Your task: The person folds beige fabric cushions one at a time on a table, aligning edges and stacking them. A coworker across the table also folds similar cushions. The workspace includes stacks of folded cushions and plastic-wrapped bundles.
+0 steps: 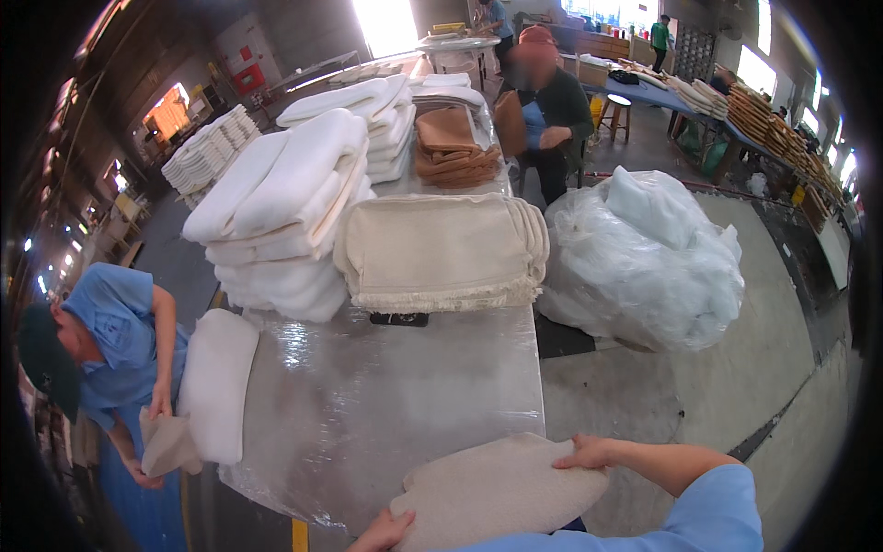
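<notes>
A beige fabric cover stretches between my two hands over the near end of the table. My left hand grips its left edge, near the bottom of the view. At its upper right corner my right hand pinches the cloth, thumb on top. The fabric looks flat and slightly sagging; whether anything is inside cannot be seen. Farther up the table, which has a shiny plastic-covered top, lies a stack of folded beige covers with frayed edges. A dark flat object pokes out under that stack.
Tall piles of white padding stand at the table's far left, with brown covers behind. A big plastic-wrapped bundle sits right of the table. At left a co-worker holds beige cloth beside a white pad; another person is beyond.
</notes>
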Demonstrator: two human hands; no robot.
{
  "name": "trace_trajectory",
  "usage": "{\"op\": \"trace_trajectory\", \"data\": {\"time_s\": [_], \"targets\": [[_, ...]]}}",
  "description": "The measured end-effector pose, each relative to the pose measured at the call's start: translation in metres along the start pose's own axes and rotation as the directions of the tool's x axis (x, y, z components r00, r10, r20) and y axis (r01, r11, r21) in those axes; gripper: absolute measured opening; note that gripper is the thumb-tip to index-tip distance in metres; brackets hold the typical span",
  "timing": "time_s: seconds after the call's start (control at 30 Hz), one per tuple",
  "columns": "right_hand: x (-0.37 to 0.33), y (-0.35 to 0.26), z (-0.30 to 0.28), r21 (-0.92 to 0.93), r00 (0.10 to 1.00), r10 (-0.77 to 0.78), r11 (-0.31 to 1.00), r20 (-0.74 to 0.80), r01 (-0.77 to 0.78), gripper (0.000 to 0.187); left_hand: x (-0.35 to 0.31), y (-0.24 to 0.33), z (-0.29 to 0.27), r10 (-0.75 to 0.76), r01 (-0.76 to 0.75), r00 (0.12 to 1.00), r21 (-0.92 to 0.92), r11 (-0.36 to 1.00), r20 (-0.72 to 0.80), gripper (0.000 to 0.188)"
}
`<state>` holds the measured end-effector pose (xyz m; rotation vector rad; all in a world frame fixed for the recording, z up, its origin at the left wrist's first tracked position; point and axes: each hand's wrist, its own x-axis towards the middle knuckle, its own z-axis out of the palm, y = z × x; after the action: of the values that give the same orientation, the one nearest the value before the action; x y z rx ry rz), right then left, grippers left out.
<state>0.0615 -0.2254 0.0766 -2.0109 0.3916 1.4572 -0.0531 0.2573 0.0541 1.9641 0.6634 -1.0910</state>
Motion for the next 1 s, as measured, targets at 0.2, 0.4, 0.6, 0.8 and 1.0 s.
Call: {"op": "trace_trajectory", "data": {"time_s": [0.2, 0.4, 0.6, 0.8, 1.0], "targets": [[0.011, -0.008, 0.002, -0.115, 0.99, -0.014, 0.993, -0.142, -0.002, 0.115, 0.035, 0.0, 0.007, 0.051, -0.052, 0.999, -0.045, 0.998, -0.01, 0.088], [0.009, -0.016, 0.001, -0.12, 0.994, 0.055, 0.99, -0.098, -0.067, 0.109, 0.04, 0.004, 0.005, -0.125, 0.128, 0.989, -0.029, 0.991, 0.081, 0.083], [0.035, -0.026, -0.013, -0.172, 0.99, 0.136, 0.975, -0.021, -0.138, 0.104, 0.057, -0.004, 0.001, -0.053, 0.061, 0.993, -0.078, 0.995, 0.101, 0.074], [0.042, -0.031, -0.013, -0.22, 0.991, 0.136, 0.966, -0.008, -0.134, 0.099, 0.075, -0.017, 0.005, -0.061, 0.08, 0.988, -0.136, 0.987, 0.141, 0.075], [0.048, -0.024, -0.012, -0.21, 0.991, 0.135, 0.969, 0.022, -0.127, 0.097, 0.076, -0.004, 0.004, -0.103, 0.134, 0.98, -0.18, 0.975, 0.173, 0.078]]}}
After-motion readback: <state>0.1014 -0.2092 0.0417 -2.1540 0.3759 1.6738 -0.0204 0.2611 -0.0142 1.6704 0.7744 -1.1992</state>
